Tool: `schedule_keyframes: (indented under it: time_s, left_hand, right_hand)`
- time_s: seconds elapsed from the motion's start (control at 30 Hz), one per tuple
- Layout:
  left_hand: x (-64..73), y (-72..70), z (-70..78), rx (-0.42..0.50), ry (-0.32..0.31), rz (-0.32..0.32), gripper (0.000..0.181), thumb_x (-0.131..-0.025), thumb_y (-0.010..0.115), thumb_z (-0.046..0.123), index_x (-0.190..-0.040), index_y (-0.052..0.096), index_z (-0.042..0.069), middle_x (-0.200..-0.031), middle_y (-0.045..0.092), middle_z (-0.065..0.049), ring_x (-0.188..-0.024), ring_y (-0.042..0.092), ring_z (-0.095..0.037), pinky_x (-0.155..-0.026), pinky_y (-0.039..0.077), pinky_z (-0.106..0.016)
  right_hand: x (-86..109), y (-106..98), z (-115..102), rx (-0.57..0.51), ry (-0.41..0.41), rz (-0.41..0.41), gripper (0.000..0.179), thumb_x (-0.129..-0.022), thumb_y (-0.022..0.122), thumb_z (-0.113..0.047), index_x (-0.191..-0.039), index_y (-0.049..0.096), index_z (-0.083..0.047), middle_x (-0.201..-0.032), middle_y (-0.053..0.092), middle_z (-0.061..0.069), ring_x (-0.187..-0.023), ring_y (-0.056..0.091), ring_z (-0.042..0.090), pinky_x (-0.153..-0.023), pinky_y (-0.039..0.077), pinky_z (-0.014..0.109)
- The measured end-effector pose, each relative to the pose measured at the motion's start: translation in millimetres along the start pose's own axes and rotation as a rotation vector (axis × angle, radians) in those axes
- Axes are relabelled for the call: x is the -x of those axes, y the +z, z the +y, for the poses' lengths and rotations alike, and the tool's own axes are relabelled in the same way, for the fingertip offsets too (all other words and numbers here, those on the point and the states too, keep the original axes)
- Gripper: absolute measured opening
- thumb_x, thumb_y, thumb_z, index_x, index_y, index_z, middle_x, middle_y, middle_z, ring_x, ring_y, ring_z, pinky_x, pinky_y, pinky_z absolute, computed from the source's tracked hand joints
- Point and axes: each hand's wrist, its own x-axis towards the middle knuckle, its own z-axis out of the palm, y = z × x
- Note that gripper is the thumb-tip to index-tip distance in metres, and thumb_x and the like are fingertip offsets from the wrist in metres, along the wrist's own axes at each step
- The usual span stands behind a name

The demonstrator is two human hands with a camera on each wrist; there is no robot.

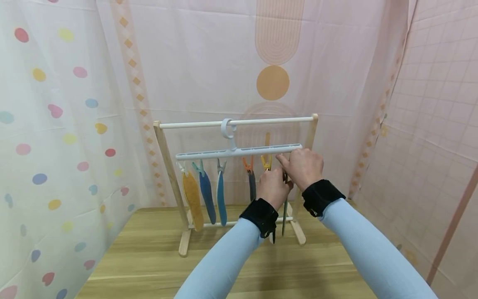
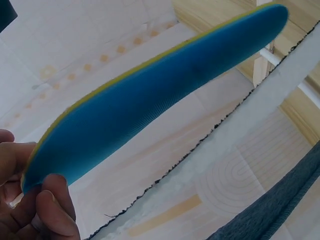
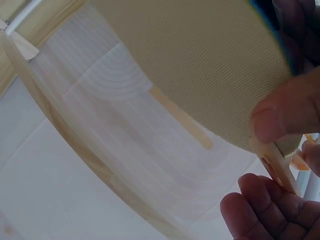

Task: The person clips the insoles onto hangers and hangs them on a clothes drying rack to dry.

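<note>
In the left wrist view my left hand (image 2: pixel 40 210) pinches one end of an insole (image 2: pixel 160 95), blue on this face with a yellow-green edge. Its tan mesh face (image 3: pixel 200 65) shows in the right wrist view. A pale orange clothespin (image 3: pixel 278 167) sits at the insole's end, with curled fingers of my right hand (image 3: pixel 270 210) on it. From the head, the right hand (image 1: pixel 305 168) is at the right end of a pale blue hanger (image 1: pixel 209 154), and the left hand (image 1: pixel 274 187) is just below and left of it. The insole is seen there edge-on, partly hidden.
The hanger hooks over the white rod (image 1: pixel 272 121) of a wooden rack (image 1: pixel 169 170). Clipped below it hang a mustard insole (image 1: pixel 192 199), a dark blue one (image 1: pixel 207 195), a lighter blue one (image 1: pixel 221 199) and a dark grey one (image 1: pixel 252 185). A yellow clothespin (image 1: pixel 266 162) is left of the hands.
</note>
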Motion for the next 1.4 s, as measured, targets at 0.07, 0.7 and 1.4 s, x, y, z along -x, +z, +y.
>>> schedule_keyframes:
  time_s: [0.07,0.7,1.4]
  left_hand:
    - [0.1,0.5,-0.2,0.003,-0.004,-0.003,0.015,-0.091,0.075,0.022,-0.096,0.065,0.012,-0.069,0.061,0.003,-0.055,0.055,-0.011,-0.05,0.042,-0.025]
    - [19.3,-6.5,-17.4,-0.013,0.042,-0.008,0.03,-0.09,0.074,0.033,-0.079,0.057,0.011,-0.059,0.048,0.003,-0.051,0.045,-0.01,-0.049,0.033,-0.023]
    - [54.9,-43.6,-66.5,0.082,0.032,0.007,0.027,-0.092,0.072,0.03,-0.08,0.058,0.009,-0.062,0.051,0.002,-0.051,0.044,-0.011,-0.049,0.037,-0.026]
  right_hand:
    - [0.3,0.7,1.3,-0.004,0.001,-0.007,0.068,-0.098,0.055,-0.052,-0.046,0.037,-0.012,-0.047,0.024,-0.002,-0.038,0.029,0.014,-0.038,0.02,0.027]
    - [23.4,14.3,24.2,-0.053,-0.016,-0.041,0.072,-0.092,0.055,-0.064,-0.044,0.032,-0.016,-0.046,0.02,-0.006,-0.038,0.028,0.012,-0.039,0.019,0.026]
    - [61.7,21.5,34.9,-0.23,-0.035,0.039,0.061,-0.095,0.062,-0.05,-0.049,0.038,-0.018,-0.046,0.023,-0.009,-0.041,0.025,0.008,-0.041,0.017,0.026]
